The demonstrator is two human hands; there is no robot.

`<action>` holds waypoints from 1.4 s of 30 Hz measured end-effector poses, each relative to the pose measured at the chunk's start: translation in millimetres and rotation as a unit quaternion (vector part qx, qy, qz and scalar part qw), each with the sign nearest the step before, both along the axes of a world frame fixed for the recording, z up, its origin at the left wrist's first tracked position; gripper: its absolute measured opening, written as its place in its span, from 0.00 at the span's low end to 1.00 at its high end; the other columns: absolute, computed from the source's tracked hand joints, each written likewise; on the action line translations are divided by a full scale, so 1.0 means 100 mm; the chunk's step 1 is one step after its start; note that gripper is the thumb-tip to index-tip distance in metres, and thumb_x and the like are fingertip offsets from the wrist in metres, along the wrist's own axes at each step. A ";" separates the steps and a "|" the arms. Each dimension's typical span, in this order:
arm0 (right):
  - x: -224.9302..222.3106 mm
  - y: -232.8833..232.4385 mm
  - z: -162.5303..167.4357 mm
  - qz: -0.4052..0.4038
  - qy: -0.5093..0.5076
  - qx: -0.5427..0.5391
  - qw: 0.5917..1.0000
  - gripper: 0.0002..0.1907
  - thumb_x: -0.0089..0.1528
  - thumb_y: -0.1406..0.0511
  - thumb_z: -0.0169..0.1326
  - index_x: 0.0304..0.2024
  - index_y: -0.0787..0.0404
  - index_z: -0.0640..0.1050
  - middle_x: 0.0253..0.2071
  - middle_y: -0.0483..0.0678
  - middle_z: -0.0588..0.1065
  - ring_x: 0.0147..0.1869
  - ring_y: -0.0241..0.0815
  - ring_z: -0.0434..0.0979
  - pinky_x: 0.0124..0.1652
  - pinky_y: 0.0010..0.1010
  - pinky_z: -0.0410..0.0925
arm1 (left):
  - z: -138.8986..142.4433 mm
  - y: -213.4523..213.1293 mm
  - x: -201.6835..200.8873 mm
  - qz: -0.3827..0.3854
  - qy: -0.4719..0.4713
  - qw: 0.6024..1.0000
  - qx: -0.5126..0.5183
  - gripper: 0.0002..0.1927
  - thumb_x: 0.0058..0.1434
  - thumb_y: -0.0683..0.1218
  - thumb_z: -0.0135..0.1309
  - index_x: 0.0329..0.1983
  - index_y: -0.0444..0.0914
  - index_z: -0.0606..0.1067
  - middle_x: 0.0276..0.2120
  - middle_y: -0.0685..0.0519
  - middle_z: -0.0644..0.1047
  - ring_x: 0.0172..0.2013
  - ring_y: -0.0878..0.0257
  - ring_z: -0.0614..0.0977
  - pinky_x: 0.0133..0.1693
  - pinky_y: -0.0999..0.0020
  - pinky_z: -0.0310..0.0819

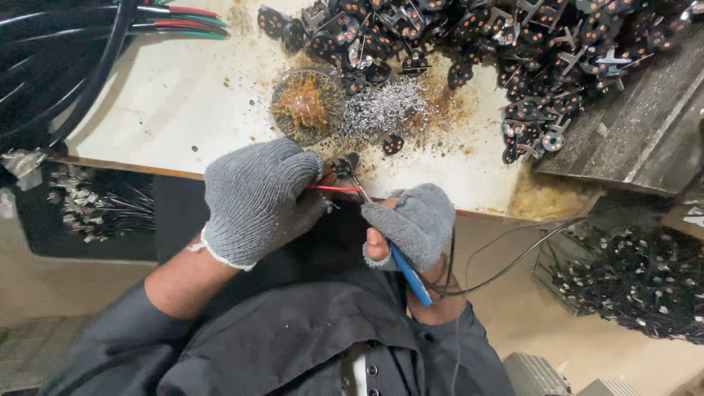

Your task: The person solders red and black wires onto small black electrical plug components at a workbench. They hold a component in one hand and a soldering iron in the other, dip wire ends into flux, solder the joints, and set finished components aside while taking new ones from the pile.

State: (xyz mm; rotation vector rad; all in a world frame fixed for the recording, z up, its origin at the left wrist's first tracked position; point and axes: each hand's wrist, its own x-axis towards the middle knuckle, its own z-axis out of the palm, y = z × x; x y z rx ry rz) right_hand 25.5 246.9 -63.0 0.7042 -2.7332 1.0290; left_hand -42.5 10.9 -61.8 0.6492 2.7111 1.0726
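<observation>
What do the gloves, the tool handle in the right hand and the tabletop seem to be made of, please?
The gloves on the left hand and right hand look like grey knitted cotton or a similar yarn: ribbed weave, fuzzy matt surface, cut fingertips. The blue tool handle looks like smooth plastic, slightly glossy. The tabletop seems a pale laminate or painted board, stained brown, with a wood-coloured edge.

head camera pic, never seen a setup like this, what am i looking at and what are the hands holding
One picture, taken from a camera on the person's head, looking down at their own gloved hands. The left hand pinches a thin red wire against a small black round part. The right hand grips a blue-handled tool, probably a soldering iron, its tip meeting the wire. On the stained white table lie a pile of similar black parts, a small dish of brown paste and silvery metal scraps.
</observation>
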 end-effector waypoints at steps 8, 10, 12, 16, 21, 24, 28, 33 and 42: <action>-0.08 0.04 -0.06 0.038 0.017 0.028 0.999 0.07 0.62 0.61 0.60 0.38 0.56 0.83 0.29 0.44 0.76 0.33 0.48 0.77 0.35 0.41 0.65 | -0.05 0.00 -0.07 -0.001 0.002 1.000 -0.006 0.12 0.44 0.51 0.66 0.29 0.46 0.76 0.25 0.51 0.73 0.28 0.50 0.78 0.28 0.54 0.68; -0.06 0.05 -0.07 0.015 0.020 -0.015 1.000 0.07 0.62 0.62 0.59 0.37 0.59 0.83 0.29 0.45 0.75 0.32 0.48 0.75 0.35 0.41 0.67 | -0.05 0.01 -0.06 -0.002 0.009 1.000 0.001 0.12 0.45 0.51 0.67 0.29 0.46 0.76 0.25 0.51 0.73 0.28 0.50 0.78 0.29 0.54 0.68; -0.04 0.04 -0.07 0.002 0.020 -0.029 0.999 0.08 0.60 0.62 0.58 0.36 0.59 0.82 0.28 0.45 0.74 0.31 0.49 0.75 0.35 0.41 0.67 | -0.05 0.01 -0.04 -0.003 0.009 1.000 0.005 0.12 0.45 0.51 0.67 0.29 0.46 0.76 0.25 0.51 0.72 0.28 0.50 0.78 0.29 0.54 0.68; -0.04 -0.01 -0.05 0.005 0.012 -0.028 1.000 0.09 0.60 0.60 0.58 0.35 0.59 0.82 0.29 0.45 0.75 0.32 0.50 0.75 0.36 0.43 0.67 | -0.05 -0.03 -0.03 -0.004 0.008 1.000 -0.005 0.12 0.45 0.51 0.67 0.28 0.46 0.76 0.24 0.51 0.73 0.27 0.50 0.78 0.28 0.54 0.68; -0.10 -0.09 -0.02 0.006 0.022 -0.039 0.999 0.09 0.61 0.61 0.59 0.37 0.59 0.82 0.29 0.45 0.75 0.32 0.48 0.75 0.36 0.40 0.68 | -0.04 -0.08 -0.05 -0.001 0.009 1.000 0.008 0.11 0.47 0.51 0.67 0.29 0.46 0.76 0.25 0.51 0.73 0.28 0.50 0.78 0.28 0.55 0.68; -0.13 -0.08 0.00 0.034 0.020 -0.009 0.999 0.09 0.61 0.61 0.62 0.39 0.58 0.82 0.30 0.44 0.75 0.32 0.46 0.75 0.35 0.39 0.67 | -0.06 -0.08 -0.08 0.000 0.004 1.000 -0.002 0.11 0.46 0.51 0.67 0.28 0.46 0.76 0.25 0.51 0.73 0.27 0.50 0.78 0.28 0.54 0.68; -0.17 -0.04 -0.02 0.066 0.016 0.019 0.998 0.12 0.58 0.60 0.66 0.42 0.57 0.82 0.31 0.42 0.76 0.32 0.44 0.76 0.35 0.38 0.65 | -0.11 -0.07 -0.12 0.001 0.005 1.000 -0.003 0.11 0.44 0.51 0.67 0.28 0.46 0.76 0.24 0.51 0.73 0.27 0.50 0.78 0.27 0.54 0.68; -0.14 -0.02 -0.03 0.067 0.037 0.023 0.997 0.13 0.57 0.60 0.66 0.42 0.55 0.82 0.30 0.41 0.75 0.31 0.44 0.75 0.33 0.38 0.64 | -0.10 -0.03 -0.07 0.001 0.013 1.000 0.001 0.10 0.46 0.50 0.66 0.29 0.47 0.77 0.25 0.52 0.73 0.28 0.50 0.78 0.28 0.54 0.68; -0.09 -0.16 0.01 0.072 0.026 0.039 0.996 0.14 0.59 0.59 0.65 0.45 0.56 0.80 0.28 0.40 0.74 0.30 0.44 0.74 0.32 0.39 0.65 | -0.11 -0.17 -0.03 -0.007 0.014 1.000 0.017 0.10 0.46 0.51 0.65 0.29 0.47 0.77 0.25 0.52 0.73 0.28 0.51 0.79 0.28 0.54 0.69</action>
